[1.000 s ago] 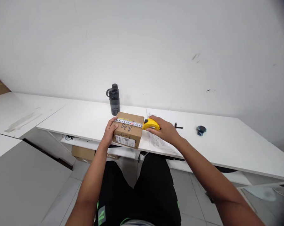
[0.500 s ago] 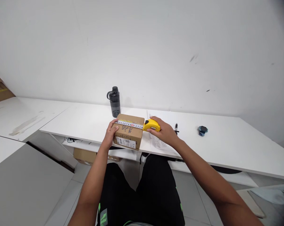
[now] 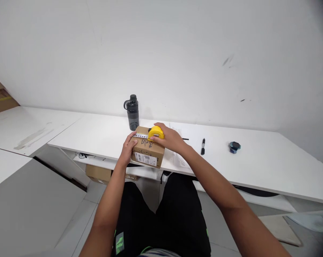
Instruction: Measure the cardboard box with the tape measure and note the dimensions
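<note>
A small brown cardboard box (image 3: 148, 149), with handwriting on top and a white label (image 3: 145, 159) on its front side, sits at the table's front edge. My left hand (image 3: 127, 149) is closed around the box's left end, its fingers by the end of the measuring blade. In my right hand (image 3: 171, 138) is a yellow tape measure (image 3: 156, 132), held above the right part of the box top. A short stretch of white blade (image 3: 142, 136) lies across the box between my hands, with its numbers showing. Whether my left fingers press on the blade's tip, I cannot tell.
Behind the box stands a dark water bottle (image 3: 133, 113). To the right lie a black marker (image 3: 203, 146), papers (image 3: 181, 159) partly under my right arm, and a small blue-and-black object (image 3: 234, 147). Another carton (image 3: 98, 174) rests on the shelf below the white table (image 3: 97, 135).
My right hand has moved left with the tape measure, from beyond the box's right edge to over its top. Less blade shows now. My left hand stays at the box's left end.
</note>
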Demonstrator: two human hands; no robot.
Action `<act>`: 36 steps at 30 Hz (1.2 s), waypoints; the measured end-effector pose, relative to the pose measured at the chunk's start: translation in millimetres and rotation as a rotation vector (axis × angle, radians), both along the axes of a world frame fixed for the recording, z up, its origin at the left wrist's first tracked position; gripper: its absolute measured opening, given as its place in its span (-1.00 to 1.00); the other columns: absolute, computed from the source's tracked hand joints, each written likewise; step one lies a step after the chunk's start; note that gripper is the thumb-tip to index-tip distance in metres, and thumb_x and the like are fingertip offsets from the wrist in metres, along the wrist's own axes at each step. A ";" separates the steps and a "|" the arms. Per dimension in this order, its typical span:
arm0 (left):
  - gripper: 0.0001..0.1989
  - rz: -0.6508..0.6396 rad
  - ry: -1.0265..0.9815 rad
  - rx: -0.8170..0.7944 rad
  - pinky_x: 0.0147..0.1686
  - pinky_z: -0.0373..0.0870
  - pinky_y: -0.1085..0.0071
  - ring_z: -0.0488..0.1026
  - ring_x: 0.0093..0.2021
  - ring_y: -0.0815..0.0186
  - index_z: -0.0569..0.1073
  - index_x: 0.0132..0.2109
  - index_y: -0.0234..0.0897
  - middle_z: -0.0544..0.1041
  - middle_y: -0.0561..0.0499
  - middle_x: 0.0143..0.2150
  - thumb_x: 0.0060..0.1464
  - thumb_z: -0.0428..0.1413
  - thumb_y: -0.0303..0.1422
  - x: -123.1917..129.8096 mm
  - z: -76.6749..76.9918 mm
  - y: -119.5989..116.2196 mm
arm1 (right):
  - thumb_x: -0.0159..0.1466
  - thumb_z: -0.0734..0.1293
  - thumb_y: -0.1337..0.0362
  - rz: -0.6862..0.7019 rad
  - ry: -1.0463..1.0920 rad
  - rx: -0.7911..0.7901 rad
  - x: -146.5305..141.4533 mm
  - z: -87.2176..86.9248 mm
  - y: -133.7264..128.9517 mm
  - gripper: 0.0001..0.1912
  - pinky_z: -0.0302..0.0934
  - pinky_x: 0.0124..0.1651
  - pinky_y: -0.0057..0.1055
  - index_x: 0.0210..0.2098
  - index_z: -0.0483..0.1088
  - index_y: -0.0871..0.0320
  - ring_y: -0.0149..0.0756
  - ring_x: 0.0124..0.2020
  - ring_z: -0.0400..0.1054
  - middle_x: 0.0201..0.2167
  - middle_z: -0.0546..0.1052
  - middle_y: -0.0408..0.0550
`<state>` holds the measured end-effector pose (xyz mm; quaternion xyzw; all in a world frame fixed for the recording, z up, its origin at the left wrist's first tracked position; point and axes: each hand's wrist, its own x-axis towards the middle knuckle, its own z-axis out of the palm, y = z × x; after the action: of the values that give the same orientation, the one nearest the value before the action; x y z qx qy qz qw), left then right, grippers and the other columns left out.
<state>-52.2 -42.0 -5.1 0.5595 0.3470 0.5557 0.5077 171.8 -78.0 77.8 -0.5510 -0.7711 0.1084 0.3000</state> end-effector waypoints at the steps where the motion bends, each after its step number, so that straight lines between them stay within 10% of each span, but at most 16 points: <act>1: -0.34 -0.006 0.005 -0.005 0.19 0.26 0.16 0.35 0.20 0.05 0.29 0.29 -0.20 0.37 -0.09 0.27 0.05 0.15 -0.16 -0.4 1.2 -0.2 | 0.24 0.29 -0.11 0.054 -0.039 -0.021 -8.1 4.8 7.3 -0.31 0.32 -0.15 -0.18 0.26 0.14 0.03 -0.03 -0.11 0.46 0.02 0.52 0.04; 9: -0.10 0.042 -0.052 -0.006 0.25 0.22 0.21 0.24 0.32 0.11 -0.20 0.46 -0.04 0.17 -0.04 0.41 0.14 0.13 -0.13 1.4 -4.1 -4.2 | 0.29 0.26 0.08 0.283 -0.159 0.029 -63.5 13.0 39.1 -0.36 0.30 -0.10 -0.19 0.31 0.04 0.03 -0.02 -0.07 0.44 0.10 0.47 0.05; 13: 0.01 0.038 -0.040 -0.066 0.24 0.22 0.14 0.24 0.32 0.09 -0.40 0.44 -0.09 0.19 -0.20 0.38 0.14 0.15 -0.17 3.9 -5.8 -7.3 | 0.30 0.23 0.05 0.177 -0.121 0.110 -63.5 6.0 21.9 -0.39 0.32 -0.03 -0.10 0.30 0.09 0.00 0.01 0.00 0.42 0.16 0.43 0.03; 18: -0.11 0.474 0.145 0.195 0.36 -0.08 0.01 -0.19 0.47 -0.04 -0.07 0.42 -0.23 -0.05 -0.27 0.45 0.09 0.17 -0.08 23.7 18.4 -51.6 | 0.25 0.26 -0.12 -0.168 0.284 0.362 -31.0 -34.3 -50.0 -0.24 0.26 0.14 -0.05 0.33 0.01 0.01 0.04 0.18 0.29 0.25 0.29 0.13; 21: -0.25 0.123 0.130 0.375 0.37 -0.04 0.05 0.01 0.42 -0.03 0.14 0.33 -0.16 0.17 -0.21 0.38 0.08 0.18 -0.05 58.5 25.3 -101.5 | 0.35 0.00 -0.17 -0.378 0.564 0.437 -20.0 -80.2 -105.9 -0.23 0.30 0.07 -0.01 0.39 -0.21 0.13 0.04 0.13 0.33 0.23 0.24 0.31; 24: -0.35 -0.338 0.045 0.130 0.10 0.37 0.12 0.43 0.12 0.03 0.22 0.24 -0.15 0.43 -0.19 0.15 0.09 0.16 -0.01 102.3 11.2 -139.0 | 0.35 -0.20 -0.20 -0.387 0.621 0.325 -6.0 -119.2 -146.0 -0.22 0.34 0.02 -0.03 0.40 -0.25 0.12 0.01 0.08 0.37 0.17 0.32 0.28; 27: -0.44 -0.346 -0.014 -0.093 -0.17 0.47 0.25 0.51 -0.19 0.19 0.26 0.09 -0.21 0.51 -0.11 -0.09 0.10 0.12 0.03 138.4 -11.9 -140.7 | 0.34 -0.27 -0.21 -0.216 0.515 0.074 34.1 -130.9 -160.3 -0.19 0.39 -0.13 -0.15 0.38 -0.08 0.10 -0.11 -0.15 0.46 -0.04 0.49 0.14; 30: -0.51 -0.318 0.096 -0.052 -0.16 0.43 0.31 0.49 -0.18 0.23 0.34 -0.02 -0.22 0.52 -0.05 -0.14 0.03 0.20 -0.02 153.6 -28.3 -109.8 | 0.38 -0.11 -0.17 -0.338 0.266 -0.002 97.9 -117.0 -143.3 -0.31 0.35 -0.08 -0.17 0.22 0.27 0.06 -0.17 -0.23 0.45 -0.10 0.53 0.05; 36: -0.67 -0.224 0.438 0.114 -0.39 0.28 0.43 0.36 -0.41 0.33 0.37 -0.35 -0.22 0.42 0.10 -0.45 0.06 0.15 -0.04 152.3 -41.0 -47.6 | 0.38 0.07 -0.04 -0.665 0.036 -0.218 194.2 -91.0 -42.3 -0.38 0.29 -0.04 -0.13 0.31 0.14 0.17 -0.02 -0.03 0.43 -0.01 0.53 0.18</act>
<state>100.1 -89.6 -46.1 0.7293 0.3523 0.3803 0.4465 366.0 -120.3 -13.2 -0.7987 -0.5281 0.0961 0.2719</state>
